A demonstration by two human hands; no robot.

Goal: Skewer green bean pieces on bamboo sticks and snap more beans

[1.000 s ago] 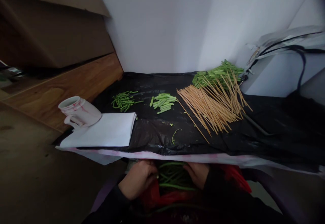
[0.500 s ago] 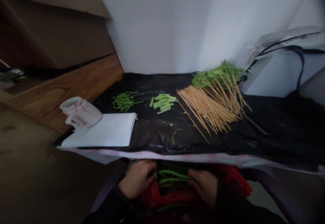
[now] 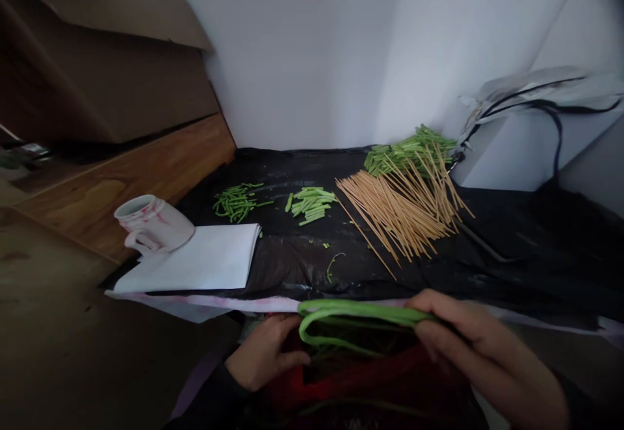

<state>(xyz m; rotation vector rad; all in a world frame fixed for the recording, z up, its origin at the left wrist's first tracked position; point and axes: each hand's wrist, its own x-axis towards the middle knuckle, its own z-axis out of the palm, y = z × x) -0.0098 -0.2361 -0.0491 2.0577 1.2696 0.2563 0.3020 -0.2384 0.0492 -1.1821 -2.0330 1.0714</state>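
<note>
Long green beans [image 3: 361,312] pinched between thumb and fingers of the right hand [image 3: 480,352], bent in a loop just above the mouth of a red plastic bag [image 3: 370,378]. Left hand [image 3: 266,352] curled at the bag's near side, beside the beans but not touching them (any grip on the bag hidden). Just beyond, the front edge of a black plastic sheet [image 3: 526,241], with a white paper stack [image 3: 195,258] ahead left, cut bean pieces [image 3: 311,205] farther ahead, and bamboo skewers [image 3: 394,212] fanned ahead right.

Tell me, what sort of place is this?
Probably a makeshift home food-prep corner: cut green beans and wooden skewers lie on a black plastic sheet, beside a mug.
</note>
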